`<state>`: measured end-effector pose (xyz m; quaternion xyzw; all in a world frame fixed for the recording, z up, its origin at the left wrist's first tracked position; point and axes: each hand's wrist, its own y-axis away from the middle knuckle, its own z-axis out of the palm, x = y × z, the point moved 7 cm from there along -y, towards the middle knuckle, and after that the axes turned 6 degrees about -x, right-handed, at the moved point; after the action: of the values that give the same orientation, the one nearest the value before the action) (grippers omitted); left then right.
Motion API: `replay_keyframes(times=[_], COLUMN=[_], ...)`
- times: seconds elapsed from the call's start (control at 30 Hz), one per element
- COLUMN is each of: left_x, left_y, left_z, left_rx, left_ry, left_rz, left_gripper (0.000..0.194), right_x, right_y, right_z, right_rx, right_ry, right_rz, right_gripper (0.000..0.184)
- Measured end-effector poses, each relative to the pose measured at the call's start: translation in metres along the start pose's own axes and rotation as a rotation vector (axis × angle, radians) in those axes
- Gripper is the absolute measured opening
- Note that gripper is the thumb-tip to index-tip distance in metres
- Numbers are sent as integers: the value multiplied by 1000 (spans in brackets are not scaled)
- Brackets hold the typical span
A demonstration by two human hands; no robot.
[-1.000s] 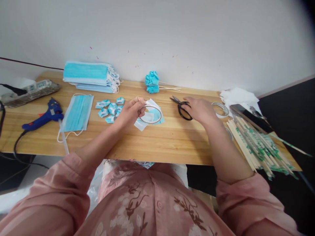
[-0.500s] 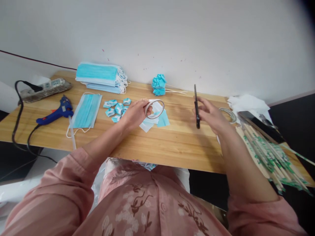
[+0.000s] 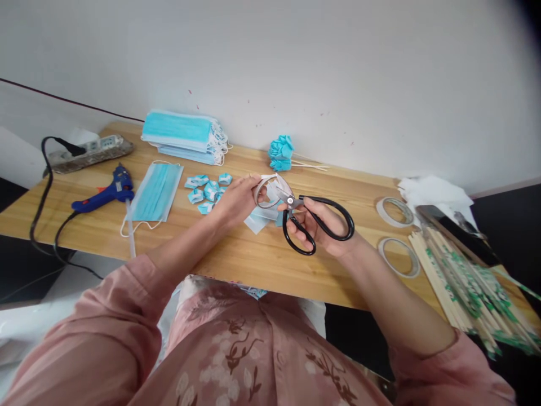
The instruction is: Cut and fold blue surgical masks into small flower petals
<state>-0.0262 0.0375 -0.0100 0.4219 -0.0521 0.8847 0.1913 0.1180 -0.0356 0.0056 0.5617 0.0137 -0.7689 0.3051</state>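
Observation:
My left hand (image 3: 239,197) is closed on a thin roll of tape (image 3: 258,198), held upright above the table. In my right hand (image 3: 319,225) are black-handled scissors (image 3: 291,201), their handles spread and the blades reaching the tape roll. Whether the blades touch the tape I cannot tell. Under the hands lie blue and white cut pieces (image 3: 257,221). Left of them are several small folded blue pieces (image 3: 211,190). Behind the hands rests a bunch of blue flowers (image 3: 280,152) with thin sticks.
On the left are a blue glue gun (image 3: 103,194), a face mask (image 3: 156,192), a mask stack (image 3: 180,132) and a power strip (image 3: 91,152). To the right lie tape rolls (image 3: 399,257), a phone (image 3: 456,234), wrapped chopsticks (image 3: 469,282) and white tissue (image 3: 435,192).
My right hand has brought the scissors left to the tape roll and turned them, with the handles now spread. The left hand still holds the roll. The view has shifted slightly.

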Motion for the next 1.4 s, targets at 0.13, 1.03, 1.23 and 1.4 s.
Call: replay_keyframes(times=[0.13, 1.03, 1.23, 1.4], left_x=[-2, -13, -17, -21], left_y=[0, 9, 17, 21], left_z=[1, 13, 19, 21], left_rx=[-17, -243, -269, -280], left_ry=[7, -155, -166, -146], left_rz=[7, -67, -164, -234], left_gripper=[37, 30, 36, 35], right_x=[3, 18, 23, 22], right_y=[-5, -12, -15, -17], right_z=[-2, 1, 10, 10], right_rx=[-27, -257, -237, -217], right_ry=[-17, -214, -210, -188], right_rz=[2, 24, -17, -54], right_gripper=[60, 56, 52, 51])
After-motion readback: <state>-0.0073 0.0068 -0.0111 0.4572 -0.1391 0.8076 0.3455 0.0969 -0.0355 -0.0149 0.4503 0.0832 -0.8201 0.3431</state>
